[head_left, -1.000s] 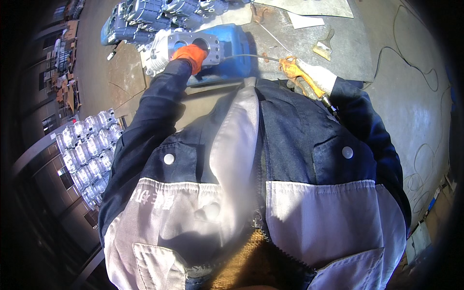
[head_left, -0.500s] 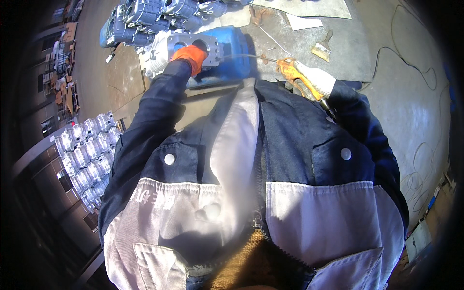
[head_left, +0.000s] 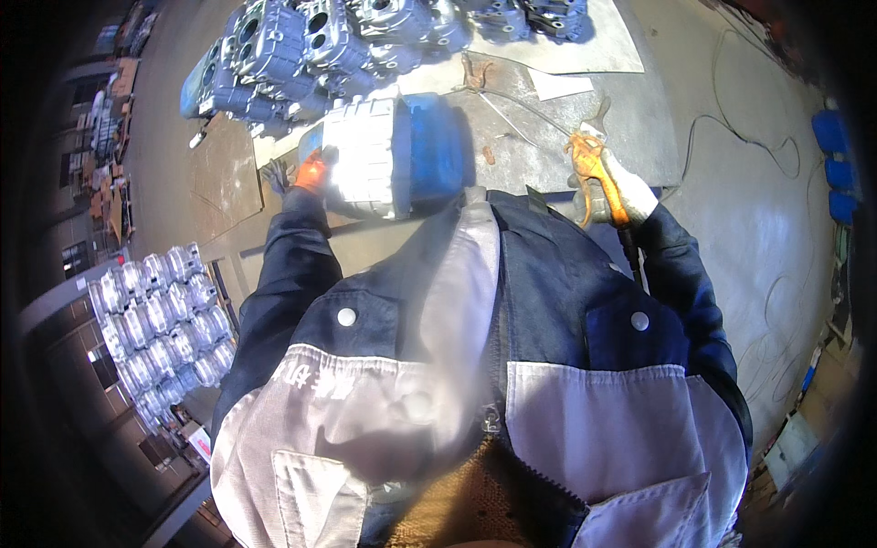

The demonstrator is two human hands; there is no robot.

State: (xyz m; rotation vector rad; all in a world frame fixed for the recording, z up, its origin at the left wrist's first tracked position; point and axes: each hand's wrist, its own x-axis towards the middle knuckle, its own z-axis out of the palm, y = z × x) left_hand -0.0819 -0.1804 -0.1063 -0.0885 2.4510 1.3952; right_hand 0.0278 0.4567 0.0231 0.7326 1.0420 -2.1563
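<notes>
My left hand point(head_left: 312, 172), in an orange glove, grips the left edge of a silver metal casing point(head_left: 370, 155). Its fingers are partly hidden against the metal. The casing stands with its ribbed side up, glaring in the light, beside and partly over a blue plastic container point(head_left: 437, 146). My right hand point(head_left: 630, 189), in a white glove, is closed round an orange air blow gun point(head_left: 598, 169). A long thin nozzle reaches from the gun toward the far left, and a dark hose hangs below it.
Several grey metal housings point(head_left: 320, 41) crowd the far side of the table point(head_left: 630, 110). A brush point(head_left: 594, 121) lies beyond the blow gun, near a white sheet point(head_left: 559, 86). Shiny castings point(head_left: 160, 320) stand in rows at left. A hose point(head_left: 749, 137) curls over the floor at right.
The casing has turned from its holed face to its ribbed side and come nearer. My left hand has shifted to its left edge. The blow gun has moved right, its nozzle now away from the casing.
</notes>
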